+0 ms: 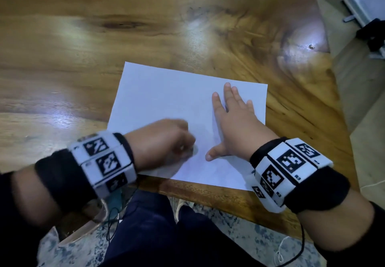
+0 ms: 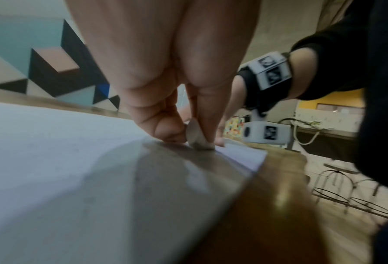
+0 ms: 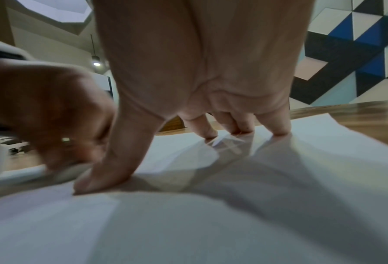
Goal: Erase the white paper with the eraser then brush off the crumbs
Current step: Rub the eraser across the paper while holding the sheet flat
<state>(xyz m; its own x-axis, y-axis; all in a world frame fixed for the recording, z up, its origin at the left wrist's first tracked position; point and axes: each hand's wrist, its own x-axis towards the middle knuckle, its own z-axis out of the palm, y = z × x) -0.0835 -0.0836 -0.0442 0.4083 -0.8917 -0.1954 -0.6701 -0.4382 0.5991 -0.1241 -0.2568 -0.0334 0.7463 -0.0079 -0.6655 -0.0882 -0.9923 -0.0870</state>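
Note:
A white sheet of paper (image 1: 166, 100) lies on the wooden table near its front edge. My left hand (image 1: 166, 139) pinches a small grey-white eraser (image 2: 196, 137) between thumb and fingers, its lower end pressed on the paper (image 2: 53, 160). In the head view the eraser (image 1: 195, 149) peeks out beside the blurred left fingers. My right hand (image 1: 233, 116) lies flat on the right half of the sheet, fingers spread, thumb pointing toward the eraser. In the right wrist view the right fingertips (image 3: 279, 131) press the paper (image 3: 188, 223) and the left hand (image 3: 53, 116) is blurred at left.
The wooden table (image 1: 104, 37) stretches far and left of the sheet; its front edge (image 1: 208, 193) is just below the paper and its right edge (image 1: 337, 104) is close to the sheet. My dark-trousered legs (image 1: 156, 235) are below the table. Chairs (image 2: 346, 187) stand on the floor.

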